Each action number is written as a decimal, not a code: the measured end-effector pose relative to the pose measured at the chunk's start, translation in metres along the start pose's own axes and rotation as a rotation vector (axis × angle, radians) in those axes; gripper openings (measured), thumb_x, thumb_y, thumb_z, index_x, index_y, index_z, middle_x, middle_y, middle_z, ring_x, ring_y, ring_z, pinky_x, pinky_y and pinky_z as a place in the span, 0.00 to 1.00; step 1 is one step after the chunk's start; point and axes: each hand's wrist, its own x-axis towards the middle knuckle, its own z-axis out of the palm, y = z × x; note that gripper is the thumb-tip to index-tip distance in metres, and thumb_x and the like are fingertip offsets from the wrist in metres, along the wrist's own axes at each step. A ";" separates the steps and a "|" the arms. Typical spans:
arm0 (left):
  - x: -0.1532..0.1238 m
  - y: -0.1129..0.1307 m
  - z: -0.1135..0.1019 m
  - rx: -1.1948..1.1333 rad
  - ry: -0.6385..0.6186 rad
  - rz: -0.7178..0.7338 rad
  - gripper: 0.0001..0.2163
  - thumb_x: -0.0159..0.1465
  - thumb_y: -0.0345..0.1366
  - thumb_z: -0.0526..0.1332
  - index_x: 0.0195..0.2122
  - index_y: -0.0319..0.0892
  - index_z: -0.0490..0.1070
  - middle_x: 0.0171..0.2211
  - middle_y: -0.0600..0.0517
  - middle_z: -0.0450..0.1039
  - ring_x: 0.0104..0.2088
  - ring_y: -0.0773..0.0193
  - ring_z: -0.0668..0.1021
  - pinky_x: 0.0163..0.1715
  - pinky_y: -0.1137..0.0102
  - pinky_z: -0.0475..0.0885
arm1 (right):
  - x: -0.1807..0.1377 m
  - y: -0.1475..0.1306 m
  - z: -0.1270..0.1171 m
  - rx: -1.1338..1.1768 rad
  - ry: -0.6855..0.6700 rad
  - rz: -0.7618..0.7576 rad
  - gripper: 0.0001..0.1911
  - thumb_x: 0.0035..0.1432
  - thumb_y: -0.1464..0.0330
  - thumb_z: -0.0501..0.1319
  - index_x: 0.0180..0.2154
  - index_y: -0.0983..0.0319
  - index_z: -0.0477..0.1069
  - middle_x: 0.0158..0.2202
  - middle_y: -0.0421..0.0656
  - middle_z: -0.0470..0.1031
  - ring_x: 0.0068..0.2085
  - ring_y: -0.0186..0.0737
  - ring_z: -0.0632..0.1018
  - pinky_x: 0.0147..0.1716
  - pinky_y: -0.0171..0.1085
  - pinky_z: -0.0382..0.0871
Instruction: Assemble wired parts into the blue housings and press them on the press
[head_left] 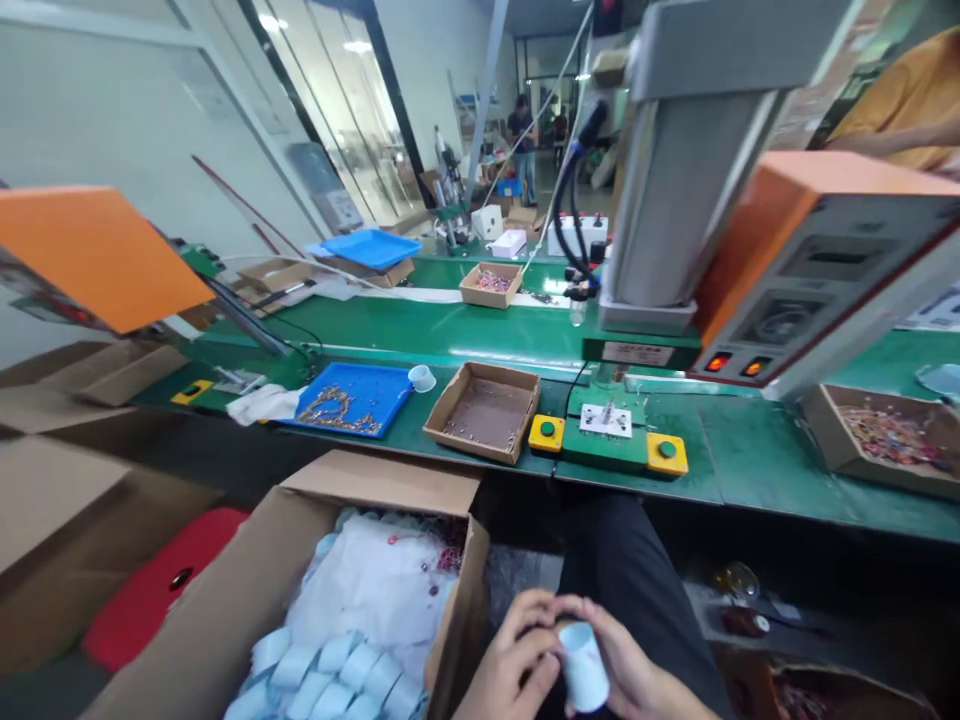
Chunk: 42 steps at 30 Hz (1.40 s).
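Observation:
A light-blue cup (584, 670), shaped like a short open cylinder, is held low in front of my lap. My right hand (630, 665) wraps round its far and right side. My left hand (517, 655) has bent fingers closed against the cup's left side near the rim; whether a small part is pinched there is hidden. To the left of my hands stands a large open cardboard box (474, 600). Inside it, similar light-blue cups (337, 675) lie in rows beside a white plastic sheet (367, 580) with small reddish pieces on it.
On the green bench (757, 450), a press (607, 420) stands between two yellow button boxes (547, 433). Left of it are a shallow cardboard tray (487, 405), another light-blue cup (421, 378) and a blue tray (352, 395) of small metal parts. A person (907, 100) is at the right.

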 end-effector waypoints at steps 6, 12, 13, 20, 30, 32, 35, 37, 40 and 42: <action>0.020 0.007 0.013 0.109 -0.221 -0.361 0.16 0.74 0.42 0.52 0.33 0.43 0.72 0.33 0.50 0.78 0.38 0.58 0.78 0.43 0.67 0.71 | -0.052 -0.010 -0.033 -0.169 -0.094 -0.035 0.37 0.51 0.56 0.79 0.58 0.59 0.71 0.36 0.45 0.81 0.30 0.36 0.83 0.29 0.30 0.75; 0.048 0.026 0.026 -0.112 -0.324 -0.263 0.13 0.73 0.42 0.55 0.38 0.41 0.74 0.27 0.54 0.75 0.28 0.64 0.75 0.33 0.71 0.68 | -0.073 -0.029 -0.039 0.165 -0.078 -0.172 0.20 0.59 0.55 0.70 0.33 0.67 0.74 0.27 0.45 0.76 0.25 0.39 0.79 0.22 0.36 0.77; 0.051 0.027 0.025 -0.144 -0.316 -0.255 0.13 0.73 0.42 0.55 0.39 0.41 0.74 0.27 0.54 0.75 0.27 0.65 0.75 0.32 0.71 0.68 | -0.075 -0.034 -0.040 0.227 -0.064 -0.214 0.18 0.60 0.57 0.68 0.33 0.66 0.74 0.27 0.44 0.76 0.26 0.39 0.79 0.22 0.36 0.77; 0.067 0.035 0.016 -0.048 -0.301 -0.055 0.12 0.74 0.41 0.57 0.39 0.41 0.77 0.34 0.50 0.80 0.34 0.63 0.80 0.37 0.70 0.76 | -0.077 -0.056 -0.039 0.362 -0.002 -0.361 0.17 0.62 0.56 0.67 0.38 0.64 0.77 0.32 0.43 0.76 0.31 0.39 0.79 0.26 0.38 0.80; 0.070 0.030 -0.013 0.029 -0.114 0.124 0.10 0.73 0.36 0.63 0.49 0.43 0.83 0.42 0.48 0.86 0.40 0.61 0.87 0.46 0.68 0.83 | -0.080 -0.058 -0.038 0.074 -0.016 -0.482 0.28 0.55 0.54 0.75 0.52 0.63 0.75 0.44 0.46 0.78 0.43 0.41 0.81 0.43 0.42 0.83; 0.074 0.032 -0.019 0.056 -0.107 0.155 0.08 0.72 0.36 0.65 0.46 0.44 0.85 0.42 0.48 0.86 0.42 0.60 0.87 0.47 0.67 0.83 | -0.084 -0.060 -0.041 -0.074 -0.021 -0.498 0.29 0.55 0.58 0.76 0.55 0.61 0.73 0.47 0.46 0.77 0.46 0.41 0.81 0.47 0.42 0.81; 0.077 0.037 -0.023 0.024 -0.087 0.146 0.06 0.70 0.36 0.68 0.44 0.44 0.85 0.37 0.49 0.85 0.36 0.62 0.86 0.38 0.71 0.82 | -0.088 -0.064 -0.046 -0.437 -0.008 -0.574 0.31 0.57 0.62 0.75 0.59 0.59 0.70 0.53 0.48 0.75 0.52 0.43 0.80 0.54 0.43 0.77; 0.075 0.041 -0.023 -0.009 -0.064 0.143 0.05 0.69 0.37 0.70 0.42 0.43 0.84 0.34 0.50 0.84 0.32 0.64 0.84 0.34 0.73 0.81 | -0.090 -0.066 -0.048 -0.668 0.065 -0.631 0.35 0.58 0.65 0.74 0.64 0.57 0.66 0.56 0.48 0.74 0.56 0.44 0.79 0.58 0.44 0.74; 0.068 0.051 -0.019 0.005 -0.024 0.200 0.05 0.69 0.37 0.70 0.42 0.43 0.83 0.35 0.51 0.83 0.32 0.64 0.84 0.33 0.72 0.81 | -0.091 -0.066 -0.048 -0.893 0.247 -0.665 0.39 0.60 0.65 0.73 0.68 0.55 0.60 0.58 0.48 0.76 0.59 0.46 0.79 0.63 0.48 0.71; 0.064 0.058 -0.014 0.074 -0.009 0.273 0.05 0.69 0.36 0.70 0.43 0.43 0.81 0.38 0.50 0.84 0.35 0.63 0.84 0.36 0.70 0.82 | -0.090 -0.065 -0.048 -1.002 0.322 -0.673 0.34 0.60 0.63 0.73 0.64 0.56 0.66 0.58 0.49 0.78 0.60 0.48 0.79 0.63 0.49 0.71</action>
